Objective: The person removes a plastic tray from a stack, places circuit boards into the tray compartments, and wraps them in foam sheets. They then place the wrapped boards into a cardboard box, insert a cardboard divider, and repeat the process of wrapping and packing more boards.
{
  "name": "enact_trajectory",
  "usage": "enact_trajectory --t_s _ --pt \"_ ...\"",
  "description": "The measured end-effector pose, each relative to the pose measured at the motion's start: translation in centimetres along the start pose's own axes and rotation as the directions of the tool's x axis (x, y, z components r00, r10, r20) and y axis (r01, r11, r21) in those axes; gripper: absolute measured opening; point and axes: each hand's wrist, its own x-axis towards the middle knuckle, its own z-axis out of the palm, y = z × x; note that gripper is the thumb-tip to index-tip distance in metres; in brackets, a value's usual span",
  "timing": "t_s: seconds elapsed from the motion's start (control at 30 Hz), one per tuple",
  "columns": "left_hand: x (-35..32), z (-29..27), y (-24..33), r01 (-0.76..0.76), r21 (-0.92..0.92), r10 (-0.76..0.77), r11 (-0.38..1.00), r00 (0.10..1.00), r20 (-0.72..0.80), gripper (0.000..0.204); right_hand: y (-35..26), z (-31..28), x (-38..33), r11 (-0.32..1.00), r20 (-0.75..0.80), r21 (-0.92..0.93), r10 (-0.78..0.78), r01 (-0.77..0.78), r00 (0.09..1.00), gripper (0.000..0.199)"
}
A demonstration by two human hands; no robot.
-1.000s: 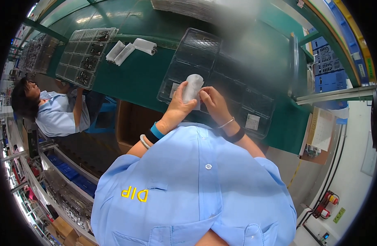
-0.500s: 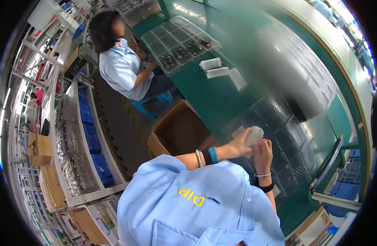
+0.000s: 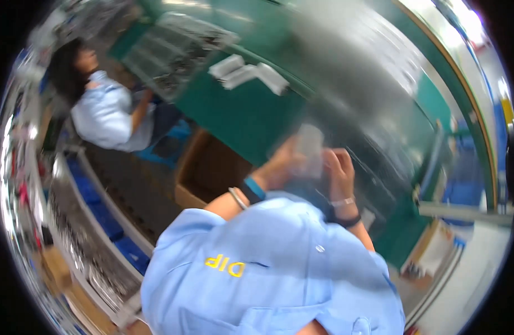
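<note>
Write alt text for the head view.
Blurred by motion, a person's left hand and right hand hold a pale cylinder over a green workbench. A co-worker sits at upper left.

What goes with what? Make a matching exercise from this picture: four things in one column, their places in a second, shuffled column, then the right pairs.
Things
1. white roll
2. cardboard box
3. white packets
4. co-worker

Places
A. lying on the green table, far from the hands
B. seated at upper left, by the table's end
C. between the left hand and the right hand
D. open, below the table edge, left of the hands

Pairs: 1-C, 2-D, 3-A, 4-B
</note>
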Motion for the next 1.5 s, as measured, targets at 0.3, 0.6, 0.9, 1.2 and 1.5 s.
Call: enact_trajectory --t_s 0.3,0.6,0.9,1.2,1.5 --pt "3.7 -0.6 -2.3 0.173 -0.202 -0.152 0.964 0.981 0.120 0.060 -0.5 -3.5 -0.7 0.961 -0.203 0.275 0.021 0.036 0.979 0.015" --pt "7.5 1.1 -5.3 0.340 -0.186 -0.327 0.922 0.940 0.101 0.054 -3.9 -7.1 -2.2 0.920 -0.375 0.339 -0.061 0.198 0.925 0.010" --pt "11.0 1.3 -8.4 0.365 -0.137 -0.333 0.921 0.919 0.209 0.046 -10.0 -7.6 -3.1 0.905 -0.470 0.268 -0.177 0.330 0.865 0.011" --pt "11.8 2.5 -9.1 0.380 -0.206 -0.346 0.902 0.920 0.181 0.042 -11.4 -6.7 -2.5 0.918 -0.426 0.204 -0.229 0.340 0.875 0.008" --pt "12.4 1.5 -10.7 0.372 -0.088 -0.371 0.924 0.928 0.035 0.045 -12.2 -5.5 -2.9 0.912 -0.306 0.237 -0.257 0.335 0.917 0.017"
